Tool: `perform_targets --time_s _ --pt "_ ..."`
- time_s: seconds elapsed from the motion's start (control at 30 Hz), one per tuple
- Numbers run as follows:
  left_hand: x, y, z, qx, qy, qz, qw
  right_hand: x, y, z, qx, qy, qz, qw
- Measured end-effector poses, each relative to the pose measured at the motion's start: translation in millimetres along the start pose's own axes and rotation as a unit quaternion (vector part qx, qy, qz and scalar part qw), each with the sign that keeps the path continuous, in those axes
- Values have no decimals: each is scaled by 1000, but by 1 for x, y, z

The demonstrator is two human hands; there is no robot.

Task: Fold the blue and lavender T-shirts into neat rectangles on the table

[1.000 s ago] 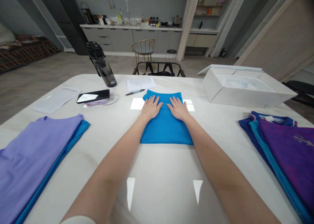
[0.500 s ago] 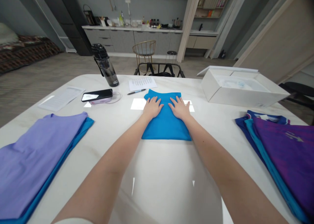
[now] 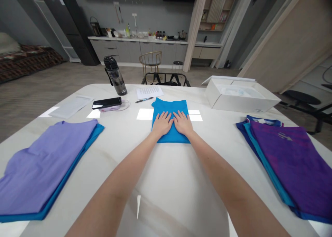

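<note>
Blue shirt (image 3: 169, 121) folded small, both palms flat on it.
It lies mid-desk (image 3: 166, 181), toward the far edge; left hand (image 3: 162, 124) and right hand (image 3: 183, 123) rest side by side on top, fingers spread, gripping nothing. Folding looks finished; it has not joined the stack (image 3: 44, 167) at the left edge or the pile (image 3: 287, 157) at the right.

The blue cloth (image 3: 169, 114) in front of you is bright plain blue, folded into a neat upright rectangle. It lies flat on the white worktop (image 3: 166, 167), mid-way across, its near edge straight and its surface smooth.
</note>
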State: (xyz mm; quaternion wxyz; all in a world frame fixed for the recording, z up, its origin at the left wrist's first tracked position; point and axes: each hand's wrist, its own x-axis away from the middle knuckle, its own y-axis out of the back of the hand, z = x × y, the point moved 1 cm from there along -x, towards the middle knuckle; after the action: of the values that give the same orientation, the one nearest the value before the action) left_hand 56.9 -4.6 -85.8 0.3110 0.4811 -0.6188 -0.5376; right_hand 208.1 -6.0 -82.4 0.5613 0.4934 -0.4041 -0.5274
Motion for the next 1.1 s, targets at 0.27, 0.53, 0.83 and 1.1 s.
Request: perform_targets --time_s 0.27,0.53,0.83,1.1 --pt "24 3 2 -6 -86 -16 996 28 6 8 23 57 -39 997" --pt "48 5 -16 10 45 0 999 62 -4 14 -9 -33 -28 999" --pt "74 4 -7 -15 -16 26 999 95 5 5 34 -17 17 999" --pt "97 9 -8 -20 -25 49 998 120 14 3 23 -22 82 996"
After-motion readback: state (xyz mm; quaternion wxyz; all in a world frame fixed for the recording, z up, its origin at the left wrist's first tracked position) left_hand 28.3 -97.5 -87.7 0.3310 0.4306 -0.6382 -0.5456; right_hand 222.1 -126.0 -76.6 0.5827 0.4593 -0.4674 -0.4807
